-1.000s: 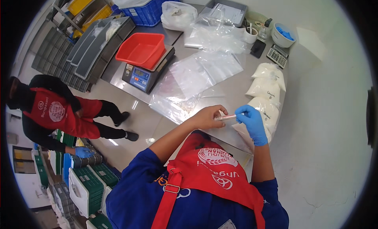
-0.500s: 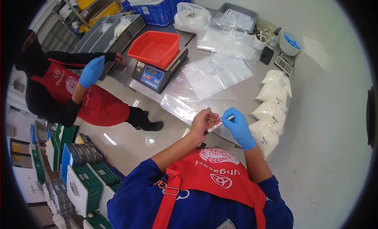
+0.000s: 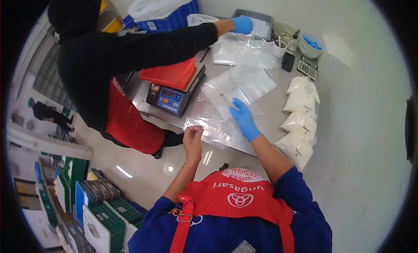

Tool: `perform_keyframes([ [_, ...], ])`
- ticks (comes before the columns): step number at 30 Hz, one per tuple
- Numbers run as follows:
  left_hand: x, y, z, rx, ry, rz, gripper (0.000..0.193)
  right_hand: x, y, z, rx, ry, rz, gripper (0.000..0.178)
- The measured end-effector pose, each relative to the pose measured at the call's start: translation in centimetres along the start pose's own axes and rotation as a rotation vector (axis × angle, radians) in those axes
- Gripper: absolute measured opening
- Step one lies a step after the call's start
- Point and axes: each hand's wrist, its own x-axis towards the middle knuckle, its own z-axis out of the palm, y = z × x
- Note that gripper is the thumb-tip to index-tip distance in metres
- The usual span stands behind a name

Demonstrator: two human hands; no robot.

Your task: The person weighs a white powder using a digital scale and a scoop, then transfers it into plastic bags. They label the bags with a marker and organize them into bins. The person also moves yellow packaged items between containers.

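Observation:
My right hand (image 3: 244, 119), in a blue glove, is closed around a slim pale marker (image 3: 227, 99) with a dark tip, over clear plastic bags (image 3: 237, 89) lying flat on the metal table. Its fingers hide most of the marker. My left hand (image 3: 193, 140), bare, is curled by the table's near edge, beside the glossy corner of a clear bag (image 3: 209, 130). Whether anything sits in its fingers does not show. Left of the bags stands a digital scale (image 3: 167, 98) carrying a red plastic tub (image 3: 170, 74).
Several filled bags of white powder (image 3: 300, 104) line the table's right side. Behind them are a calculator (image 3: 307, 68), a black phone (image 3: 288, 61) and a white bowl (image 3: 310, 47) of blue gloves. A co-worker (image 3: 130, 57) reaches across above the scale toward a grey tray (image 3: 261, 27).
My hands have parted; the right moved forward over the bags with the marker, the left moved leftward. The co-worker has come closer and now stretches an arm over the table.

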Motion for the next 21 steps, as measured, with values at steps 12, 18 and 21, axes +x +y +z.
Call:
perform_keyframes([
  [12, 0.3, -3.1, 0.8, 0.158, -0.315, -0.292, 0.013, -11.3, -2.3, -6.7, -0.255, -0.454, 0.289, 0.046],
  [18, 0.4, -4.6, 9.5, 0.275, -0.750, -0.285, 0.015, -18.1, -10.0, -20.5, -0.323, 0.500, 0.044, 0.039],
  [21, 0.0, -4.8, 16.0, 0.410, -1.033, -0.203, 0.021, -18.7, -9.3, -28.6, -0.646, 0.954, 0.134, 0.053],
])
